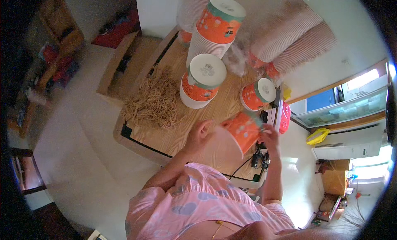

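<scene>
Nothing is reading clearly here: faint grey marks are sitting on the upturned bases of the tall stack (215, 28), the front tub (202, 81) and the right tub (257, 94), while darker print is showing on orange sides, all proving too small to read.

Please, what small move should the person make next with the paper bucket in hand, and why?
Perhaps the bare left hand should steady the open end of the round orange paper bucket. The bucket is tilted, with the bare right hand at its base end and its opening toward the left hand, whose contact is too blurred to confirm.
</scene>
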### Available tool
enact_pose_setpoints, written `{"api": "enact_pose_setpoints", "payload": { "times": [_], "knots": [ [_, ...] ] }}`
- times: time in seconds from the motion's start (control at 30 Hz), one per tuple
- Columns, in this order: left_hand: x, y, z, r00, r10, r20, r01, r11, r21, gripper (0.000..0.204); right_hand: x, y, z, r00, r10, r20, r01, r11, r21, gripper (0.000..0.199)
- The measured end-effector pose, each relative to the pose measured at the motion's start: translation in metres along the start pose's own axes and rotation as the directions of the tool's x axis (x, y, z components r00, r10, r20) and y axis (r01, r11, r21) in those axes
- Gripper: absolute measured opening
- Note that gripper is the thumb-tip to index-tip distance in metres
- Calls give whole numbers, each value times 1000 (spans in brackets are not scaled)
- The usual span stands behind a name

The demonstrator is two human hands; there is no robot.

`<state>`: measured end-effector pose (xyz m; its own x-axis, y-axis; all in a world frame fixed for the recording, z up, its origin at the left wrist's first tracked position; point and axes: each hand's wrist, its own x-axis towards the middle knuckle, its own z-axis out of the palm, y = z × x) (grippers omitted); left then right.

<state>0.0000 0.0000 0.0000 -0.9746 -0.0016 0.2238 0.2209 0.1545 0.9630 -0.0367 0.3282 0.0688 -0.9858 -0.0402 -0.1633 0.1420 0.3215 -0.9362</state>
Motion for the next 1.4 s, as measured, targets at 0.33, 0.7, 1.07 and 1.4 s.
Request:
{"api": "enact_pose_setpoints", "payload": {
  "times": [0.33,0.7,1.07,1.4],
  "knots": [
    [-13,-85,13,991,127,-38,-86,835,543,32,73,-68,-53,565,-766,-305,341,554,-760,38],
    [-27,-138,20,995,103,4,-86,811,579,37,131,-10,-50,573,-762,-301,314,543,-779,32],
    [-17,-125,18,998,63,28,-66,749,659,39,148,16,-21,534,-790,-303,290,508,-811,31],
    [-16,-121,16,999,27,45,-51,729,683,38,152,39,-9,573,-759,-310,254,524,-813,34]
  ]
}}
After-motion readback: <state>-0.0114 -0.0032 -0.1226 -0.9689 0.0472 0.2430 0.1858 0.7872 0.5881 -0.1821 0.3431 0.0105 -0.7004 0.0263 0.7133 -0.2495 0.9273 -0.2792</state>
